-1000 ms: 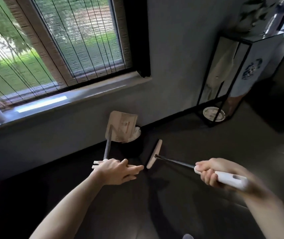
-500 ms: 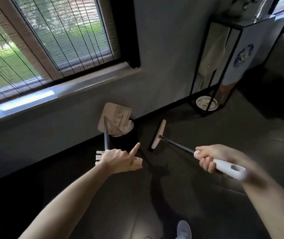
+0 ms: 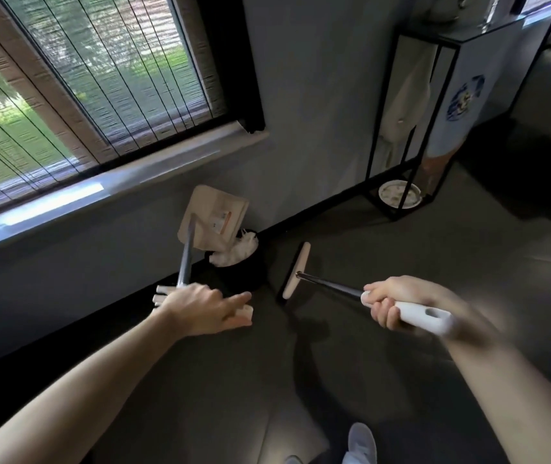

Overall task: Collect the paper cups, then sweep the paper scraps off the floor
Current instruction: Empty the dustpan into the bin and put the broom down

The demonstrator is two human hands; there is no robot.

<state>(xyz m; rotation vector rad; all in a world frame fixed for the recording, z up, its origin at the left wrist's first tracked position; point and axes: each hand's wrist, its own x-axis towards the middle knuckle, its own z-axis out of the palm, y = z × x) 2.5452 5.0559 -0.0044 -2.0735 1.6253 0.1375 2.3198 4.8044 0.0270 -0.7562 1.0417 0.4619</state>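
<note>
The left hand (image 3: 200,306) gripped the dustpan (image 3: 214,222) tipped over the bin (image 3: 245,274), the right hand (image 3: 398,303) clenched the broom (image 3: 296,271), so sweeping seemed nearly done.

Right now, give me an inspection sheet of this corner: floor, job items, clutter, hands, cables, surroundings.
Surface: dark floor, no scraps seen on it.
Job's things: dustpan tipped above black bin holding white paper; broom head down on floor; cups not clearly seen.
Clutter: plate at foot of black stand.
Hands: left hand holds dustpan; right hand grips broom.
Cables: nothing seen.
Surroundings: window, sill, grey wall.
</note>
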